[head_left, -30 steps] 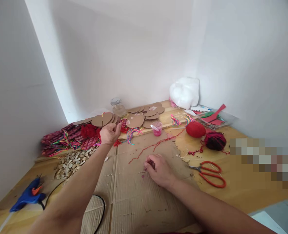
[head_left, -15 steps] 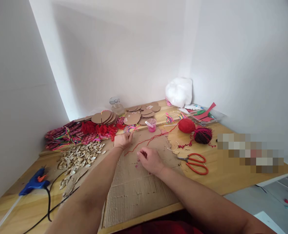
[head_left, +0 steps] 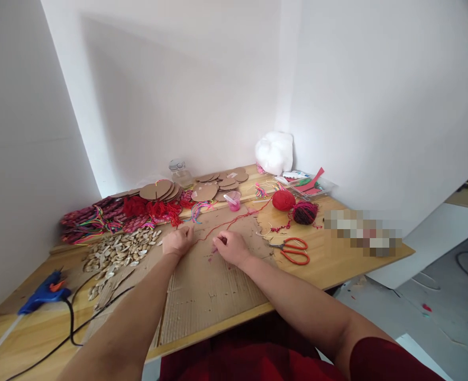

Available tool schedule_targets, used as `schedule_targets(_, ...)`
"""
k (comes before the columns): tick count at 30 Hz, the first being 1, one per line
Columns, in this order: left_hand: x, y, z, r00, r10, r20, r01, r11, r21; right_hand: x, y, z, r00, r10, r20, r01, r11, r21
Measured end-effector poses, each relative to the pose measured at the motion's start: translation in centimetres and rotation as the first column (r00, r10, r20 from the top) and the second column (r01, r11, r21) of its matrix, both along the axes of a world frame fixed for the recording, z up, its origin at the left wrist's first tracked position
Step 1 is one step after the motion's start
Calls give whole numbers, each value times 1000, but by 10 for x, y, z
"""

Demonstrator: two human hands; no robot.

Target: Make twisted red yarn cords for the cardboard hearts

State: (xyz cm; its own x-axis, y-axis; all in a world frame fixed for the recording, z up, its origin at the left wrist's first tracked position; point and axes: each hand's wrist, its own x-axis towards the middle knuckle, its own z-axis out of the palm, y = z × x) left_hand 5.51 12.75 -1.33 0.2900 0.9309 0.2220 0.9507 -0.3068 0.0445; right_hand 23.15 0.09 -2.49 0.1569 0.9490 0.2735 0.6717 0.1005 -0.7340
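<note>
My left hand (head_left: 177,241) is closed over the cardboard sheet (head_left: 213,286), with red yarn (head_left: 213,229) running from beside its fingers toward the back right. To its right, my right hand (head_left: 230,247) is curled with thumb and fingers together; what its fingers hold is too small to make out. The yarn leads back toward a red yarn ball (head_left: 283,200), which touches a dark pink ball (head_left: 305,212). A plastic cup (head_left: 232,201) with pink contents stands behind my hands. Orange-handled scissors (head_left: 295,251) lie right of my right hand.
Shells (head_left: 118,254) and a blue glue gun (head_left: 45,293) with its black cable lie at the left. Cardboard discs (head_left: 205,192), braided yarn bundles (head_left: 86,222) and a jar (head_left: 180,173) are behind. White stuffing (head_left: 274,153) and a clear tray (head_left: 321,187) sit at the back right.
The view has turned to the right, so the table things appear farther left. My left hand has moved slightly lower relative to the cup, and both hands remain closed.
</note>
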Motion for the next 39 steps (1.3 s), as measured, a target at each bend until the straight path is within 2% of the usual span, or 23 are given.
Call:
schedule_targets(7,-7,-2,-5,999,18,32,-17,999,-43,-1,3,-4,1000,-12,6,13,998,-59)
schedule_targets(13,-7,-2,-6,999,18,45,-16,999,-51,-2,2,-1,1000,-22,10,23,994,-109)
schedule_targets(22,-7,-4,-6,998,11,64,-8,999,-43,2,-2,1,998,62,-14,-63,987,-148)
schedule_targets(27,-6,-4,-5,998,8,66,-5,999,-46,9,3,2,995,84,-45,-93,967,-238)
schedule_targets(30,-5,-5,-5,997,14,70,-11,999,-48,10,14,8,996,72,-44,-82,934,-348)
schedule_targets(33,-4,-7,-3,997,15,81,-11,999,-48,11,26,18,995,95,-37,-100,868,-486)
schedule_targets(36,-4,-9,-2,995,12,99,-8,999,-43,14,33,30,983,173,-58,-174,788,-591)
schedule_targets(39,-5,-9,0,993,8,119,-3,999,-37,20,35,39,964,244,-108,-257,736,-626)
